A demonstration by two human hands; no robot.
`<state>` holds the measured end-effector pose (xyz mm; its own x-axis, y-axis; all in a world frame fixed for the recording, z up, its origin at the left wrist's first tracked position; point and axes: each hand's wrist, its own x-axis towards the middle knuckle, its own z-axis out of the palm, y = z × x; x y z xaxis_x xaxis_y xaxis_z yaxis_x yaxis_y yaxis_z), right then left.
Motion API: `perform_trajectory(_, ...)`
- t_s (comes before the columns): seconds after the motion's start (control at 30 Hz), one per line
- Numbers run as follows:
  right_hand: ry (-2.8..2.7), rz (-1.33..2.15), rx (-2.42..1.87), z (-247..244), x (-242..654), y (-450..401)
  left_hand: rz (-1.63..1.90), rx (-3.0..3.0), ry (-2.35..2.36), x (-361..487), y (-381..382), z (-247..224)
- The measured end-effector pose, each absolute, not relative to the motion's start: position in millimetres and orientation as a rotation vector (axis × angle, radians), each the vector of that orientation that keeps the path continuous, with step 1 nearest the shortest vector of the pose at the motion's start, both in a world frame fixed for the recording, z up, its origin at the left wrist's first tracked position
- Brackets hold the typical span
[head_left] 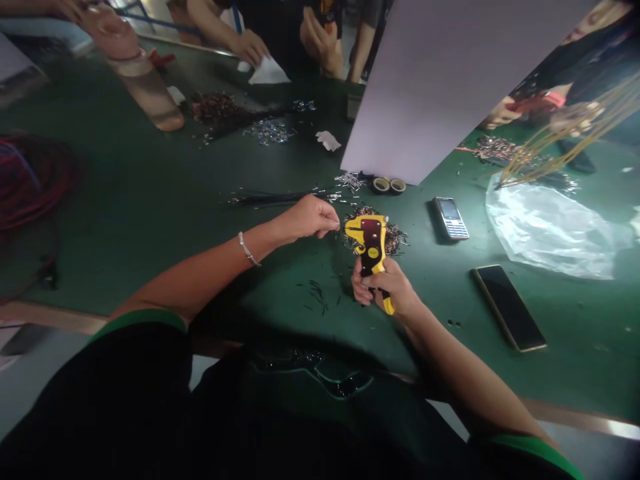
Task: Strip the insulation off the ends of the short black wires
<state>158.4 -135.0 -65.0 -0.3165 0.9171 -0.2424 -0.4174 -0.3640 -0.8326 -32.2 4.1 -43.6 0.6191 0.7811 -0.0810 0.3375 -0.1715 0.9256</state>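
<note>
Two hands work above the near edge of a green table (150, 200), the right hand's (387, 287) grip closed around a yellow wire stripper (371, 243) over wire scraps (395, 237), the left hand (311, 219) pinched, its hold too fine to tell.

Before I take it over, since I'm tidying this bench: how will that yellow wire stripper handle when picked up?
The yellow-and-black wire stripper in the person's right hand looks stiff, with no visible flex in its body. It's probably moderately light, given its mostly moulded-looking casing. Its bulky head and narrow handle suggest it would tip over if stood upright.
</note>
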Motion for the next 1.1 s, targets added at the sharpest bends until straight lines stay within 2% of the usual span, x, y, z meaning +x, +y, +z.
perform_trajectory(0.1,-0.837,1.812,-0.877,-59,163,-136,0.638,1.956,0.995,-39,6,-30)
perform_trajectory(0.23,-0.854,1.785,-0.836,-52,169,-137,1.047,2.103,1.153,-45,-6,0)
perform_trajectory(0.43,-0.876,1.734,-0.779,-46,171,-140,0.461,1.481,0.931,-33,-30,6)
perform_trajectory(0.53,-0.906,1.743,-0.783,-50,167,-143,0.595,1.197,0.818,-31,-31,-2)
perform_trajectory(0.7,-1.021,1.718,-0.839,-66,156,-145,0.864,1.050,0.610,-39,-27,3)
perform_trajectory(0.87,-1.164,1.621,-0.978,-69,145,-147,0.871,0.913,0.545,-41,-23,2)
perform_trajectory(1.1,-1.604,1.271,-1.222,-53,138,-149,0.780,0.828,0.628,-35,-19,-4)
